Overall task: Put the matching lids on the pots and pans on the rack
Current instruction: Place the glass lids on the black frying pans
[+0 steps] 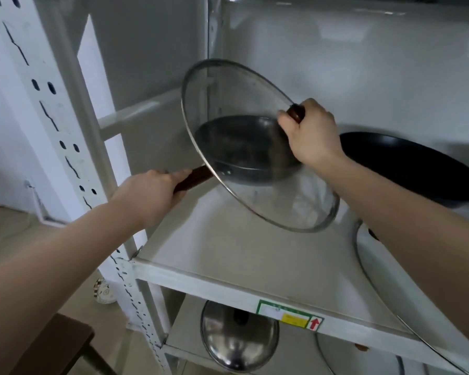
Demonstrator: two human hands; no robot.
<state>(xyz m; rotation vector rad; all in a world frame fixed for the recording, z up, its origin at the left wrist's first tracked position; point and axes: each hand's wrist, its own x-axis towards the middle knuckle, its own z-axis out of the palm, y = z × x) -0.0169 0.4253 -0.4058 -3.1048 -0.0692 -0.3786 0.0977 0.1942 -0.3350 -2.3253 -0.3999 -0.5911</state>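
The person's left hand [149,193] is clenched round the dark wooden handle [194,180] of a small frying pan [244,147], holding it just above the shelf [255,255] of the white rack, probably to keep it steady and level while a lid is tried on it. The right hand [309,133] grips the brown knob [295,112] of a glass lid [228,98], tilted steeply so its lower rim hangs below and nearer than the pan; through the glass the pan's dark inside shows, and it looks empty. The lid seems wider than this pan, so I would guess it is being sized against it rather than seated. Beyond the right wrist sits a larger black pan [417,169], also with nothing in it that I can see, and it may be the better match. Under the right forearm another glass lid [385,280] lies at the shelf's edge, overhanging it. Below the left hand, on the lower shelf, rests a steel lid [238,339] with a dark knob, beside part of another round piece I cannot identify.
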